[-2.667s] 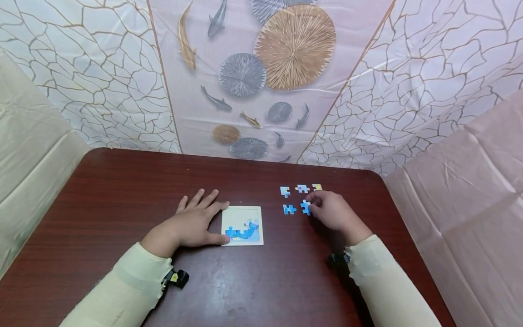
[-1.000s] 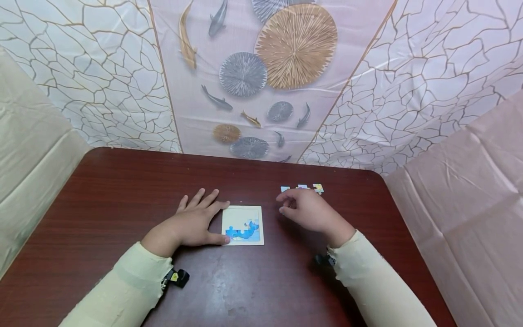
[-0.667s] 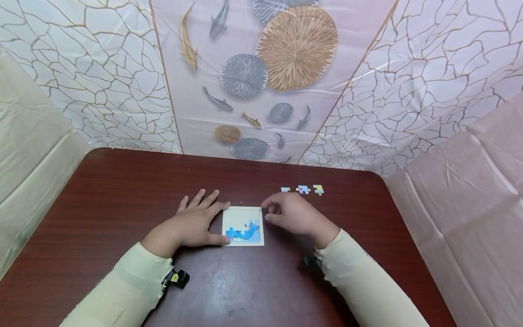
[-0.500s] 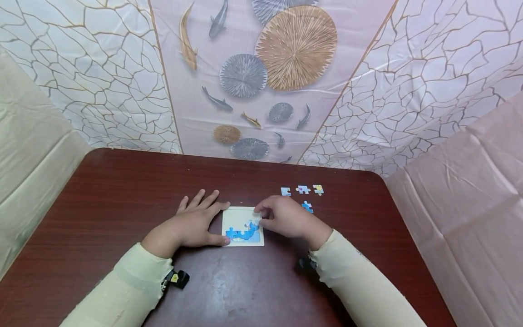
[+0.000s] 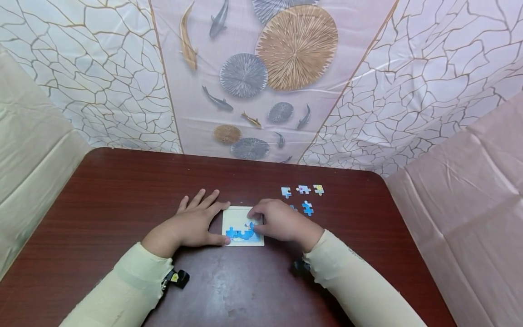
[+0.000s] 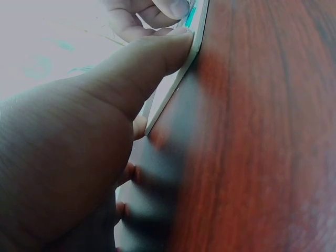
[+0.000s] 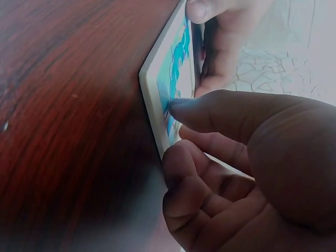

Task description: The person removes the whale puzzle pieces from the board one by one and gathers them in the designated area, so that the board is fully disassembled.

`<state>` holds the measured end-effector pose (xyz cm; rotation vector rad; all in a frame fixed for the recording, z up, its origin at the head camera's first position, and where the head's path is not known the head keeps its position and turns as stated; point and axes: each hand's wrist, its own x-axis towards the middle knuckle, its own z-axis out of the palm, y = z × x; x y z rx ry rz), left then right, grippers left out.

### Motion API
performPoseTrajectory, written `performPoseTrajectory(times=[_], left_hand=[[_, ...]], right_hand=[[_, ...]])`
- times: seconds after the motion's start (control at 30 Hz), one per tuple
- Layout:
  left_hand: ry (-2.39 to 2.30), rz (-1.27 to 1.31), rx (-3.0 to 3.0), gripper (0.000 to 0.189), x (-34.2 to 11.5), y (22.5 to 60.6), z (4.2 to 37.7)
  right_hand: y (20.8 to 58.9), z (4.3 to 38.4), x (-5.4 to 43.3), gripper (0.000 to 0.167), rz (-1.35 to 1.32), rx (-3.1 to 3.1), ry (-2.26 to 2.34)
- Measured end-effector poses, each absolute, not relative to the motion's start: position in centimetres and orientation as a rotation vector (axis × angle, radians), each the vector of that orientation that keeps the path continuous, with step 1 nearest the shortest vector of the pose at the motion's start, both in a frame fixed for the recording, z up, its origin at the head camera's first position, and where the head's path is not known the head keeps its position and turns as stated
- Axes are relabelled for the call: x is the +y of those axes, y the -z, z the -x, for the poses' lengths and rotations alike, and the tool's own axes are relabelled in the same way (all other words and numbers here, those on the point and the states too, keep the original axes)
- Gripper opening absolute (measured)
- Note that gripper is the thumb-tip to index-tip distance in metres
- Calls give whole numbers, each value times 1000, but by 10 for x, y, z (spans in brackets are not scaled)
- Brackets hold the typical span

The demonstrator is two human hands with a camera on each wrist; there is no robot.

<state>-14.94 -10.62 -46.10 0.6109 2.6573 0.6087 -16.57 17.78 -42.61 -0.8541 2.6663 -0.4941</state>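
Note:
My left hand [image 5: 194, 227] lies spread at the left side of a square cream puzzle board [image 5: 241, 213]. Its thumb rests on the lower left rim, its index fingertip at the upper left corner. Blue joined puzzle pieces [image 5: 242, 234] fill the lower part of the board. Over the board's right edge is my right hand [image 5: 279, 221], fingers bent. In the right wrist view its thumb [image 7: 197, 113] touches the blue printed area, with the other fingers curled by the rim. I cannot tell whether it pinches a piece, since the hand covers that side.
Right of the board on the dark wooden table [image 5: 163, 290] lie loose puzzle pieces. A row of three has a pale blue one [image 5: 286, 192], a pinkish one [image 5: 303, 189] and a yellow one [image 5: 318, 189]. Below are a blue piece [image 5: 307, 208] and another, partly hidden [image 5: 293, 207].
The right hand has left the lower blue loose pieces and moved left onto the board's right side. Both those pieces lie on the table. The left hand has stayed put.

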Motion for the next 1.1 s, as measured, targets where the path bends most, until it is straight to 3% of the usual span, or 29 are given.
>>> performPoseTrajectory(times=[1.1], left_hand=[[-616,-613,2657,103,-106,460,147]], right_hand=[[418,167,163,17,765,2635,312]])
